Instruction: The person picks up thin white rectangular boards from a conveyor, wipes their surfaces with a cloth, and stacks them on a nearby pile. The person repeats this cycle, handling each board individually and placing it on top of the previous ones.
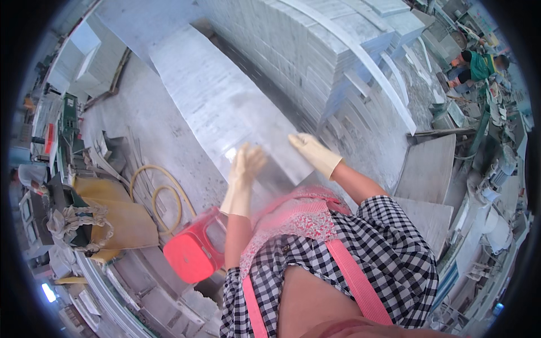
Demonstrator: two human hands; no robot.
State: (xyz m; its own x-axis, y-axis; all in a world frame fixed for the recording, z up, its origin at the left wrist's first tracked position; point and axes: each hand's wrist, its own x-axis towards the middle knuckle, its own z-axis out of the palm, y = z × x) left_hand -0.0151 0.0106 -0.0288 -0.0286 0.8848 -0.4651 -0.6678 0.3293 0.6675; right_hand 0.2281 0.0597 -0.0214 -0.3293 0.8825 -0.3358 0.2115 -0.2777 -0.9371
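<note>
A long grey-white stone slab [217, 93] stretches away from my body toward the upper left. Both my hands wear cream rubber gloves. My left hand [247, 164] is raised over the slab's near left side, its fingers apart and slightly blurred; it holds nothing I can see. At the slab's right edge, my right hand [316, 155] has its fingers pressed together on the edge; their undersides are hidden. The near end of the slab lies just in front of my pink apron [296, 219].
Tall stacks of stone slabs [282, 62] rise along the right side. A red plastic stool [191, 256] stands by my left arm, with a yellow hose [153, 194] coiled beyond it. Boards [429, 169] lean at the right. A person in green [480, 70] is far right.
</note>
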